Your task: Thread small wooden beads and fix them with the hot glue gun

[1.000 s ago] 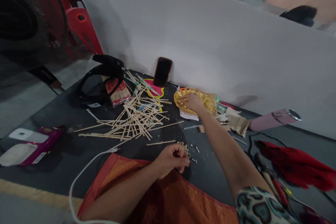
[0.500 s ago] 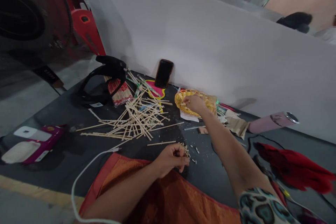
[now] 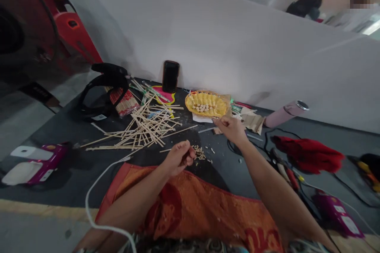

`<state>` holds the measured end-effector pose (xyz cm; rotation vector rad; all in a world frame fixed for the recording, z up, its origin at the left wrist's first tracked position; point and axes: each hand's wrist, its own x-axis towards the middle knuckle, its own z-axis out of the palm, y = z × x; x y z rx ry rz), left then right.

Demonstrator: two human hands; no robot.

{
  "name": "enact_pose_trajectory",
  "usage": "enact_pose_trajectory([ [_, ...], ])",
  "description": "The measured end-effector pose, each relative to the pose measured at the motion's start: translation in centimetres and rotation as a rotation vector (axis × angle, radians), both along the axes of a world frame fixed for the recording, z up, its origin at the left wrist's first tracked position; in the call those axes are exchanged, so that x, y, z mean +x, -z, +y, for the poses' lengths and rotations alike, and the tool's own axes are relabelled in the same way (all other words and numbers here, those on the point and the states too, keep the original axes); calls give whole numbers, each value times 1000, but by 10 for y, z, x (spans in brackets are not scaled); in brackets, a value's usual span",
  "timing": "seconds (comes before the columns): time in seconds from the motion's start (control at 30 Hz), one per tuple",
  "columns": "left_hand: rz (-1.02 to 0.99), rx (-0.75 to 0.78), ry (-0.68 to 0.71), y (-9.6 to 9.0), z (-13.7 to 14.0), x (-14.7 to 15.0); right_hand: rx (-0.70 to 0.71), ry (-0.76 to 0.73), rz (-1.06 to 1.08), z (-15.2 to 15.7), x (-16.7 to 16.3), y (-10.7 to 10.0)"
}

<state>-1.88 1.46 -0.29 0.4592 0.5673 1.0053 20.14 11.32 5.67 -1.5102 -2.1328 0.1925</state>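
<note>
My left hand (image 3: 179, 158) is closed, thumb and fingers pinched together, just left of a small pile of short pale stick pieces (image 3: 200, 153). Whatever its fingers hold is too small to make out. My right hand (image 3: 232, 129) is closed too, fingertips together in front of the yellow woven basket (image 3: 219, 102); I cannot make out anything in them. Small pale round pieces (image 3: 203, 108) lie in the basket. To the left, long thin wooden sticks (image 3: 148, 128) are heaped loosely across the dark tabletop.
A phone (image 3: 170, 76) leans on the white partition (image 3: 190, 39). At left are a black strap (image 3: 103, 87), packed sticks (image 3: 124, 102) and a purple device (image 3: 49, 164). A pink flask (image 3: 286, 114), red cloth (image 3: 308, 154) and cables lie right. Orange cloth (image 3: 192, 205) covers my lap.
My right hand has come out of the basket and back toward me, uncovering the pieces inside. My left hand stays pinched near the small pile. The camera view has shifted to the right.
</note>
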Motion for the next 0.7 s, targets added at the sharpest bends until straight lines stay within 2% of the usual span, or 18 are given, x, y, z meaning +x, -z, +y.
enact_pose_trajectory([
  [0.23,-41,7,-125,-32,12,-17,-36,-17,98,-82,20,23],
  [0.37,123,117,-234,-42,19,-31,-50,-5,99,-107,26,33],
  [0.43,360,262,-304,-40,20,-37,-60,-4,99,-115,27,38],
  [0.53,949,593,-279,-31,16,-44,-85,-26,112,-124,25,47],
  [0.63,1466,876,-146,-19,10,-46,-101,-96,121,-131,19,55],
  [0.7,1648,979,-39,-11,8,-45,-92,-167,120,-133,13,57],
])
